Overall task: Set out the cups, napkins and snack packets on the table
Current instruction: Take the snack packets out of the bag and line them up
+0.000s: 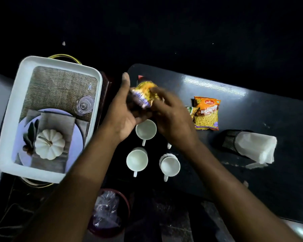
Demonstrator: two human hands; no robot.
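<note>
Both hands, left hand (124,117) and right hand (171,117), are pinching a yellow snack packet (145,96) in their fingers above the white cups (146,131), apparently carrying it toward the orange packet (207,113) lying on the dark surface (269,110).

To our left we see a white tray (11,109) with a printed pumpkin place setting. Below the table edge we see a lined bin (108,212).
</note>
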